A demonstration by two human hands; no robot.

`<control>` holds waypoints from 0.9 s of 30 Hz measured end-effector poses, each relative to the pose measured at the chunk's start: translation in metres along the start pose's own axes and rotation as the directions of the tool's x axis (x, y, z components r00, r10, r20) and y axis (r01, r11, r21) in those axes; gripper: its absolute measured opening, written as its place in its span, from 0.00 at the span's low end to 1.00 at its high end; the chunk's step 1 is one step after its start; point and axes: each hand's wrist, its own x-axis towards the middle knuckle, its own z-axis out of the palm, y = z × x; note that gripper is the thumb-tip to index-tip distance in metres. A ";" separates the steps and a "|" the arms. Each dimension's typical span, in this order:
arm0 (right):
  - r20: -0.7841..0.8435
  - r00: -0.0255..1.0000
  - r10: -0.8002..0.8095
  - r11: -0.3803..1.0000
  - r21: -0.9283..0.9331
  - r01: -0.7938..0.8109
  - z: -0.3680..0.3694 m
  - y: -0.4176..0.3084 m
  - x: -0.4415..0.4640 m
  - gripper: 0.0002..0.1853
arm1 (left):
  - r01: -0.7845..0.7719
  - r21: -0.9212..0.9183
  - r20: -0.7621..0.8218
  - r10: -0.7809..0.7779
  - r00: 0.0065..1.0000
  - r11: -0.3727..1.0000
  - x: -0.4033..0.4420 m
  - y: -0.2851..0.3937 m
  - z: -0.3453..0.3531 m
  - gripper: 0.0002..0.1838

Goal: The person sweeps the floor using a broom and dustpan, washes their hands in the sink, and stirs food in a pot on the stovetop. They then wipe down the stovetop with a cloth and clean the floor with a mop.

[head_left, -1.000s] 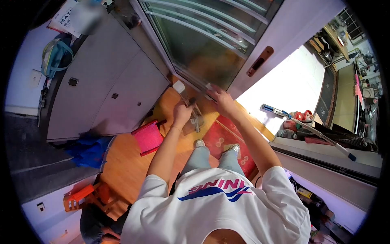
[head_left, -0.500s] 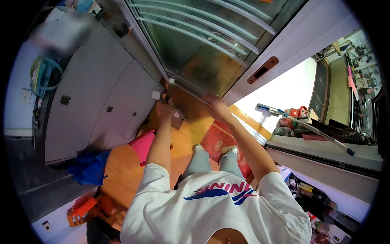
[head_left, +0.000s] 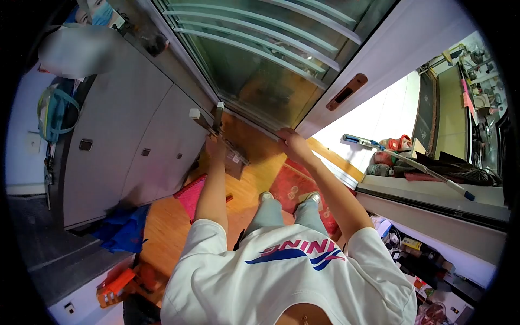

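Observation:
On the left, my left hand [head_left: 215,145] is closed around a folded frame [head_left: 233,154] with slim bars and a brownish panel; its exact kind is unclear. Two dark legs with white caps [head_left: 195,113] stick up past that hand. My right hand [head_left: 292,142] is held out with fingers apart and slightly bent, nothing visible in it. In the view it overlaps the lower corner of the glass door [head_left: 260,86]; whether it touches the door I cannot tell. The door has pale bars and a recessed handle [head_left: 346,92].
A grey cabinet [head_left: 124,119] lines the left side. A pink item [head_left: 190,197] and a blue bag [head_left: 127,227] lie on the wooden floor. A red mat [head_left: 284,181] lies by my feet. Beyond the doorway, a long-handled mop [head_left: 422,170] leans near red containers [head_left: 387,154].
My left hand has raised and turned the folded frame, so its white-capped legs now point further up. My right hand stays near the door corner, less blurred than before.

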 end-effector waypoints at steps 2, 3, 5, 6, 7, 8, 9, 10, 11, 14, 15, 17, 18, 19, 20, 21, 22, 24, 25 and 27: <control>0.012 1.000 0.021 0.999 -0.025 -0.021 0.000 0.000 -0.003 0.16 | -0.050 0.027 -0.125 0.053 0.991 0.998 -0.004 -0.013 0.004 0.25; 0.007 1.000 0.022 1.000 -0.022 -0.021 -0.001 -0.001 -0.004 0.16 | -0.149 0.126 -0.081 0.160 0.984 0.981 -0.010 -0.014 0.001 0.28; 0.040 0.998 0.057 0.997 -0.048 -0.055 -0.006 -0.001 -0.010 0.16 | -0.253 0.219 -0.024 0.265 0.964 0.942 -0.022 -0.011 0.003 0.31; 0.034 0.998 0.061 0.997 -0.045 -0.059 -0.007 0.002 -0.013 0.16 | -0.076 -0.062 0.035 0.078 0.996 0.995 -0.032 0.001 0.004 0.30; 0.033 0.997 0.064 0.997 -0.054 -0.062 -0.008 0.008 -0.017 0.16 | 0.131 -0.321 0.145 -0.088 0.986 0.938 -0.041 0.010 0.007 0.29; 0.031 0.997 0.068 0.996 -0.063 -0.066 -0.009 0.014 -0.021 0.16 | 0.124 -0.319 0.151 -0.079 0.985 0.940 -0.050 0.020 0.009 0.29; 0.018 0.997 0.074 0.996 -0.058 -0.073 -0.011 0.021 -0.026 0.16 | 0.099 -0.475 0.139 -0.036 0.990 0.874 -0.058 0.028 0.011 0.26; -0.020 0.999 0.037 0.998 -0.050 -0.038 -0.014 0.030 -0.033 0.14 | 0.083 -0.546 0.136 -0.010 0.991 0.833 -0.071 0.044 0.011 0.25; -0.056 0.998 0.002 0.999 -0.044 -0.004 -0.017 0.039 -0.041 0.13 | 0.069 -0.614 0.133 0.017 0.991 0.786 -0.084 0.060 0.011 0.24; -0.096 0.992 0.083 0.996 0.028 -0.080 -0.035 0.070 -0.065 0.13 | -0.088 -0.076 0.181 0.101 0.978 0.993 -0.130 0.116 0.020 0.20; -0.102 0.991 0.088 0.996 0.032 -0.085 -0.043 0.081 -0.071 0.13 | -0.080 -0.225 0.249 0.137 0.959 0.971 -0.136 0.109 0.042 0.19; -0.061 0.983 0.172 0.985 0.024 -0.171 -0.060 0.105 -0.083 0.14 | -0.018 -0.294 0.363 0.129 0.923 0.956 -0.162 0.133 0.063 0.17; -0.066 0.982 0.177 0.984 0.027 -0.176 -0.070 0.114 -0.088 0.14 | -0.022 -0.292 0.368 0.133 0.920 0.956 -0.179 0.154 0.071 0.17; -0.071 0.978 0.197 0.980 0.034 -0.195 -0.083 0.124 -0.094 0.14 | -0.042 -0.342 0.376 0.178 0.909 0.939 -0.195 0.173 0.082 0.15; -0.076 0.973 0.217 0.976 0.040 -0.214 -0.097 0.134 -0.100 0.15 | -0.059 -0.394 0.382 0.221 0.897 0.917 -0.209 0.190 0.095 0.12; -0.081 0.972 0.219 0.975 0.039 -0.217 -0.110 0.149 -0.105 0.15 | -0.053 -0.494 0.423 0.293 0.857 0.868 -0.216 0.189 0.122 0.11; -0.104 0.976 0.193 0.981 0.002 -0.194 -0.122 0.169 -0.110 0.14 | -0.057 -0.498 0.423 0.299 0.855 0.866 -0.226 0.200 0.142 0.11; -0.128 0.982 0.141 0.987 -0.059 -0.149 -0.151 0.205 -0.118 0.14 | 0.022 -0.447 0.570 0.266 0.777 0.895 -0.245 0.227 0.180 0.10; -0.142 0.979 0.146 0.986 -0.065 -0.156 -0.168 0.224 -0.124 0.14 | 0.052 -0.437 0.597 0.246 0.764 0.898 -0.255 0.242 0.199 0.11; -0.147 0.966 0.212 0.975 -0.040 -0.220 -0.205 0.253 -0.138 0.15 | 0.033 -0.409 0.596 0.239 0.767 0.912 -0.272 0.267 0.237 0.12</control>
